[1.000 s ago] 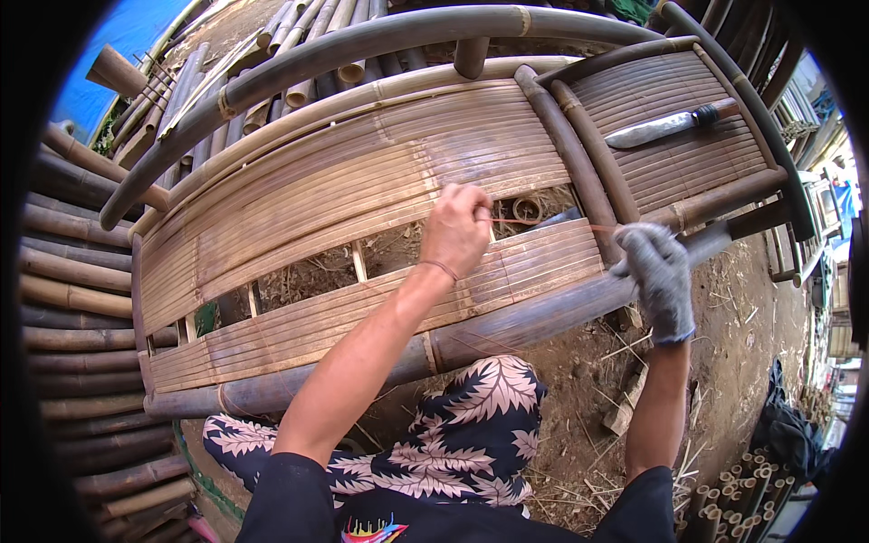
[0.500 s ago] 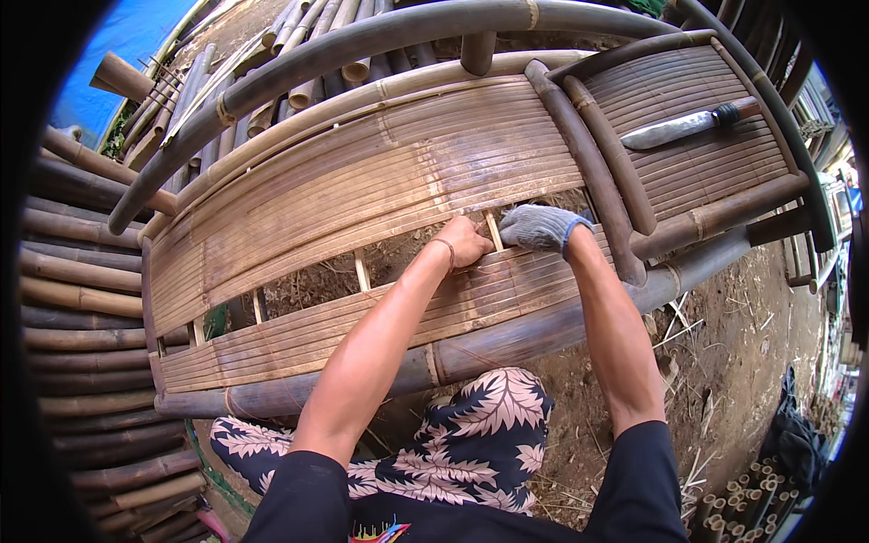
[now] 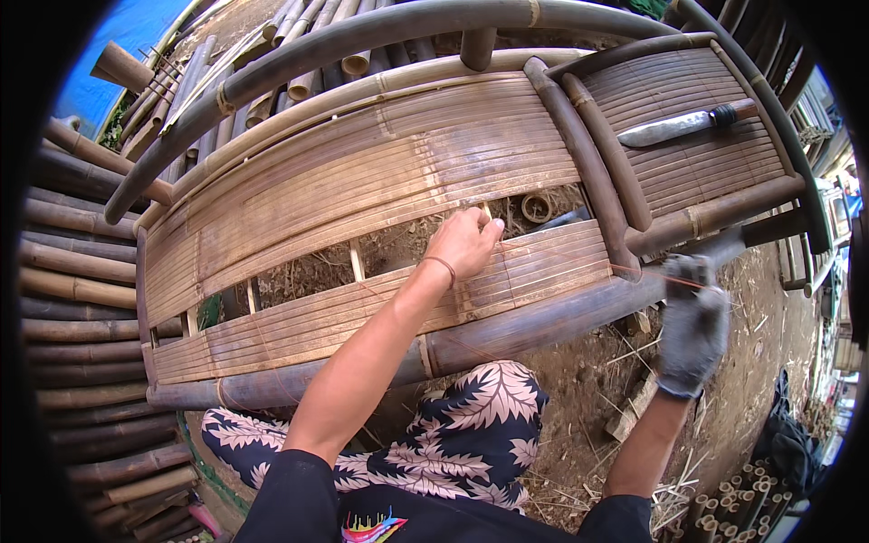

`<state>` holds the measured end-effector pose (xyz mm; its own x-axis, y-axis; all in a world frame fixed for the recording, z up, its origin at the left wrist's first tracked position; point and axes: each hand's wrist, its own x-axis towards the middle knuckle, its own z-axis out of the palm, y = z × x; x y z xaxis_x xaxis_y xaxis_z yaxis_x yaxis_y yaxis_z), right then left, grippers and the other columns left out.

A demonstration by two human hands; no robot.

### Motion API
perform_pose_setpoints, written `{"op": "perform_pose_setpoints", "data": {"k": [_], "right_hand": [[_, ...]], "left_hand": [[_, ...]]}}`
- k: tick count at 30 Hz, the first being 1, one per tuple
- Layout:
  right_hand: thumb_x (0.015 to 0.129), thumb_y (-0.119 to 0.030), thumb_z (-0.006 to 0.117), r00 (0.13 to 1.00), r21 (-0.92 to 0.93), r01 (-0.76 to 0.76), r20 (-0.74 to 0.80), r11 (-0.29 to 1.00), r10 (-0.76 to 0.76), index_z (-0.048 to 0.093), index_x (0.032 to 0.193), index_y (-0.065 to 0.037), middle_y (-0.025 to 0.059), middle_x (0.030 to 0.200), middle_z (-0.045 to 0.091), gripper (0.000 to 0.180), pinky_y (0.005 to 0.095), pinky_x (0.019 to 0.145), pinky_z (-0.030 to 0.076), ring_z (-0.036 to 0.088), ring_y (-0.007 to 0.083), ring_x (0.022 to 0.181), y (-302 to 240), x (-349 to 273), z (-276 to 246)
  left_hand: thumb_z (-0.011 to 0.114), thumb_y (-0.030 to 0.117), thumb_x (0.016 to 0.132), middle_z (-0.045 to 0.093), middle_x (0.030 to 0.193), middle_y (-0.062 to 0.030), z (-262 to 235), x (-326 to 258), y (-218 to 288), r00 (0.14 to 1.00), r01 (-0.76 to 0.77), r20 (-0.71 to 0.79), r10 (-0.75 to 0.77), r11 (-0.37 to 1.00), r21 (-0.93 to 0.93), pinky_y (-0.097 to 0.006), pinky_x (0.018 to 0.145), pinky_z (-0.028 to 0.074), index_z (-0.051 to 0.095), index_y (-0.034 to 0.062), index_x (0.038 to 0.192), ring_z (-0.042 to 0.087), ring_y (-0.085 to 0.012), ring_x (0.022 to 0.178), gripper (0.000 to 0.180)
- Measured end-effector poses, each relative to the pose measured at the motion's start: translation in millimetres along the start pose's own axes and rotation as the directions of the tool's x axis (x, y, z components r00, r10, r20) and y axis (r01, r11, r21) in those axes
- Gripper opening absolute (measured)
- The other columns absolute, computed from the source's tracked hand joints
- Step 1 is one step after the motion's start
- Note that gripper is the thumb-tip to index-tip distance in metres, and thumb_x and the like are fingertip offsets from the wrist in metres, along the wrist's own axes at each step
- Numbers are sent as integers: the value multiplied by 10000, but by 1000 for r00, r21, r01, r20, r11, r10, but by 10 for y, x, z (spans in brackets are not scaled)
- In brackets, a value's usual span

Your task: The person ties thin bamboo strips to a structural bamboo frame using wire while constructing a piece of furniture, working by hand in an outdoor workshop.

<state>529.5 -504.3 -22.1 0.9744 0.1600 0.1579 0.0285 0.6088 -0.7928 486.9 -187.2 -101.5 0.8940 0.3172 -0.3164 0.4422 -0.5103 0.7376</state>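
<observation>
A bamboo bench [image 3: 299, 195] with a slatted seat lies across the view, a long gap running between its slats. My left hand [image 3: 463, 242], bare, is closed at the gap's near edge, beside a pale cross strip [image 3: 486, 210]; what its fingertips grip is hidden. From the slats next to it, a thin reddish cord [image 3: 625, 267] stretches right, over the front rail. My right hand [image 3: 693, 330], in a grey glove, is closed around the cord, out past the front rail. Both my forearms reach up from the lower edge.
A large knife [image 3: 670, 128] with a dark handle rests on the slatted right end panel. Bamboo poles [image 3: 86, 299] are stacked along the left, with more behind the backrest. Cut bamboo tubes [image 3: 742, 498] stand at lower right. Shavings litter the dirt floor.
My right hand has swung from the gap out to the right and nearer, drawing the cord out straight. My left hand has stayed at the cross strip, its wrist slightly raised.
</observation>
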Motion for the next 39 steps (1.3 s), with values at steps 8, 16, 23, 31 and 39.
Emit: {"op": "perform_pose_setpoints", "data": {"k": [8, 16, 23, 31, 39], "right_hand": [[1015, -240, 518, 933, -85, -131, 327, 988, 152, 642, 834, -52, 140, 1089, 650, 288, 340, 675, 488, 525, 134, 616, -83, 356, 282], [993, -272, 484, 345, -890, 422, 333, 172, 878, 627, 860, -26, 207, 786, 636, 314, 467, 692, 548, 675, 362, 771, 335, -91, 566], [868, -125, 537, 514, -860, 495, 406, 126, 755, 529, 839, -53, 162, 758, 553, 78, 489, 632, 461, 596, 364, 724, 171, -352, -86], [990, -239, 520, 720, -902, 424, 282, -81, 634, 591, 812, -27, 193, 744, 615, 286, 481, 656, 512, 634, 403, 714, 234, -431, 180], [954, -135, 553, 689, -718, 670, 696, -187, -203, 590, 918, -71, 119, 875, 627, 82, 433, 698, 511, 629, 329, 757, 1481, 515, 503]], "left_hand": [[510, 272, 991, 682, 865, -125, 502, -323, -235, 900, -148, -324, 293, 902, 405, -461, 810, 482, 628, 94, 986, 657, -328, 860, 214], [546, 241, 971, 657, 842, -76, 469, -371, -327, 854, -233, -336, 396, 870, 435, -417, 763, 459, 630, 114, 933, 647, -274, 832, 157], [554, 231, 961, 657, 841, -72, 497, -364, -349, 829, -306, -338, 445, 867, 393, -424, 801, 443, 617, 111, 910, 648, -270, 851, 145], [631, 191, 928, 637, 1038, -117, 123, -336, -554, 661, -332, -451, 599, 774, 540, -432, 837, 467, 630, 105, 1074, 620, -263, 965, 170], [743, 172, 829, 559, 909, -86, -1024, -387, -1159, 719, -287, -100, 688, 425, 859, -401, 767, 517, 574, 83, 947, 604, -265, 874, 224]]}}
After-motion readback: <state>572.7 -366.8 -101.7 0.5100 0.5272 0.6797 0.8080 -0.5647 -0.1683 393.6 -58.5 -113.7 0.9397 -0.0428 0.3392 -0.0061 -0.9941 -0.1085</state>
